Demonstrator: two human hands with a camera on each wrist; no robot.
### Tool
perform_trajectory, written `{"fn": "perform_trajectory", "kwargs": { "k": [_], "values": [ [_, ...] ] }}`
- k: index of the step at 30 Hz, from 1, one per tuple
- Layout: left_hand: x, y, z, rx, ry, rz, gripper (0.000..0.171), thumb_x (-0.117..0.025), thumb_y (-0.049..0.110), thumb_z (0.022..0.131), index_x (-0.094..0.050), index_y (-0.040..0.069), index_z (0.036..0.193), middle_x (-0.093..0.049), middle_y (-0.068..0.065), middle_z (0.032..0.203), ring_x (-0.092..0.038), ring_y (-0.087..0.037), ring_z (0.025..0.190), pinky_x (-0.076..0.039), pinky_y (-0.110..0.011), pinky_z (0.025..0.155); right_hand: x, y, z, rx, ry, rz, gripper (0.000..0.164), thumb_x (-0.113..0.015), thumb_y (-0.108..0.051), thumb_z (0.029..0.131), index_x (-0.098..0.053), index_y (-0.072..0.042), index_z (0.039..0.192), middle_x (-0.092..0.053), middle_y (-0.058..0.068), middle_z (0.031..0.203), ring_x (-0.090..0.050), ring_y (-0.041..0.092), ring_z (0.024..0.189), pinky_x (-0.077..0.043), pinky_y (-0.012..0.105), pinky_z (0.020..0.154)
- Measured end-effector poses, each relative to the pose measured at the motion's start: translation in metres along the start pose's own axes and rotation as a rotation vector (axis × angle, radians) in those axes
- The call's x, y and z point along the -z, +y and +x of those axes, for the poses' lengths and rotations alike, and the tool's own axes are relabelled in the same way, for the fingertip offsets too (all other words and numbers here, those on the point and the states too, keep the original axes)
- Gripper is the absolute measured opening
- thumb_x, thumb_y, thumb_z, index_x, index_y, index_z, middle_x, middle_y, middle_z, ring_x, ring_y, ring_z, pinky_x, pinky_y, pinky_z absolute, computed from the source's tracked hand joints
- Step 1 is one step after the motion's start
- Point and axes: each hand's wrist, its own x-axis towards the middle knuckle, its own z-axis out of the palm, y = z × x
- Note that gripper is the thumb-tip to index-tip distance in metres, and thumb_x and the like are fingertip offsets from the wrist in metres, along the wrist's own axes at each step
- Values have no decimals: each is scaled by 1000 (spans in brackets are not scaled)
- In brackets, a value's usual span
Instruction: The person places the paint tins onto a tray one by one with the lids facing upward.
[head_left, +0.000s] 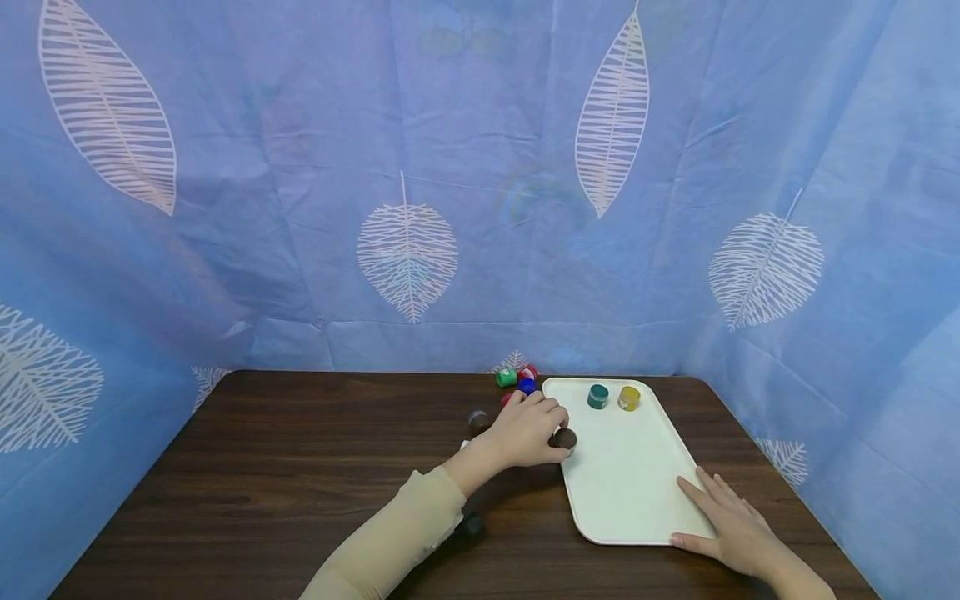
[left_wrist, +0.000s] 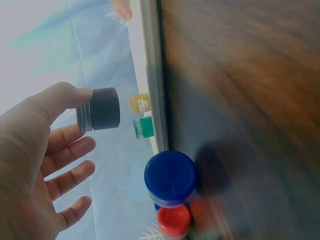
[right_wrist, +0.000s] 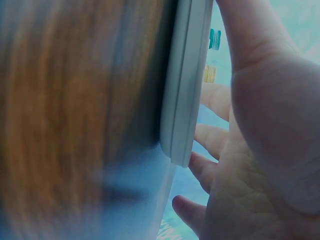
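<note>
Table | tray — teal, yellow jars | left grip pinching dark jar | right grip splayed

Blue backdrop patterned with white leaves; brown table; white tray; teal jar; yellow jar; dark jar.

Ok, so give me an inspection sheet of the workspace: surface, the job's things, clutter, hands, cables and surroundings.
Surface: dark wood-grain table.
Job's things: white tray; teal jar and yellow jar at its far end; dark-lidded jar in the left hand.
Clutter: green jar, red jar and blue jar by the tray's far left corner; dark item partly hidden by the sleeve.
Hands: left pinches its jar at the tray's left edge; right hand, fingers spread, at the near right corner.
Cables: nothing seen.
Surroundings: blue leaf-print curtain.
</note>
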Motion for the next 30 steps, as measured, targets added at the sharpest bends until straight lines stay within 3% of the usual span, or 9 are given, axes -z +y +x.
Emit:
{"fn": "perform_trajectory", "kwargs": {
  "k": [6, 15, 24, 30],
  "values": [
    [-3, 1, 18, 76, -34, -39, 36, -66, 57, 85, -63, 28, 105, -61, 12, 103, -52, -12, 101, -38, -35, 83, -1, 1, -1, 10, 21, -10, 81, -73, -50, 79, -50, -2, 139, -37, 37, 145, -35, 62, 127, -35, 76, 85],
    [-5, -1, 43, 146, -49, -53, 33, -66, 57, 85, -63, 29, 104, -62, 12, 103, -52, -11, 96, -40, -35, 82, 0, 1, -1, 12, 20, -4, 80, -73, -50, 79, -50, -2, 140, -37, 38, 144, -35, 62, 127, -35, 76, 85],
    [-12, -7, 64, 228, -71, -92, 31, -66, 53, 86, -62, 28, 104, -63, 12, 101, -50, -11, 90, -36, -32, 76, -2, 2, 0, 1, 11, 6, 80, -72, -50, 80, -49, -2, 140, -35, 37, 145, -34, 62, 128, -33, 77, 87],
    [-22, -14, 76, 306, -112, -77, 29, -63, 52, 88, -62, 28, 105, -64, 10, 106, -54, -14, 100, -41, -39, 88, -1, 1, 0, -3, 4, 12, 81, -72, -50, 80, -49, -2, 140, -35, 37, 146, -33, 62, 128, -33, 77, 88]
  ]
}}
